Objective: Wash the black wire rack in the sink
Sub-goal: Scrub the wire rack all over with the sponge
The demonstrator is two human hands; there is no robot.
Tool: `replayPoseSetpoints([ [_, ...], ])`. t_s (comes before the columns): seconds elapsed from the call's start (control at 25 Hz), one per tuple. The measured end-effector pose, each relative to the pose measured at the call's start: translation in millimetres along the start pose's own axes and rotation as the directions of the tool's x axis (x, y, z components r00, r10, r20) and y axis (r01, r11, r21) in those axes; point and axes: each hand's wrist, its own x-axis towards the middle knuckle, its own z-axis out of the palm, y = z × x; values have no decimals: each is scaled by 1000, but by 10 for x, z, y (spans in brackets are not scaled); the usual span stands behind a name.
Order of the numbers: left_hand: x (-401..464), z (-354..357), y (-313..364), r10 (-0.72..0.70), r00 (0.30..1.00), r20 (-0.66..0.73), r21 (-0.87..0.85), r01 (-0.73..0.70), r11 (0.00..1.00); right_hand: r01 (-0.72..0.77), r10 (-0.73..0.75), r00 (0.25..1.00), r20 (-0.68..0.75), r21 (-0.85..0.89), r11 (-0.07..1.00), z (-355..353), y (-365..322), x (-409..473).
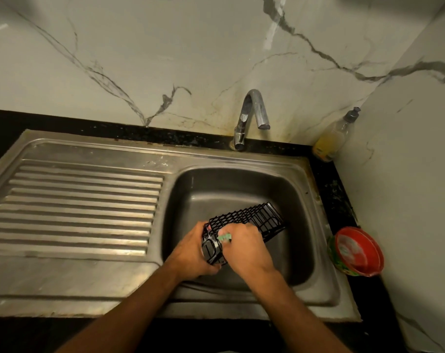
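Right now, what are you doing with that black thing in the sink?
A person is washing a black wire rack over the sink. The left hand grips one end of the rack, and the right hand holds a green scrubber against its wires. No water is coming out of the tap. A soap bottle stands in the corner, and a red tub sits on the counter to the right.
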Motion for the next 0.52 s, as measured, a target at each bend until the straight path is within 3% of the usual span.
replayPoseSetpoints([
  [0.08,3,-14,55,-53,999,2,22,53,998,46,-46,999,-7,74,996,-99,-4,13],
  [0.16,13,-39,77,-65,998,-12,43,66,997,47,-21,991,-131,202,978,-221,64,159],
  [0.24,2,-52,87,-30,999,-28,90,33,995,93,-67,980,-186,135,986,-267,110,311],
  [0.36,-26,-64,131,-1,1000,-18,143,3,990,190,-189,977,-99,-7,982,-114,69,294],
  [0.52,-34,-73,143,1,1000,-23,135,2,991,350,-361,914,-182,-94,932,-9,224,47],
])
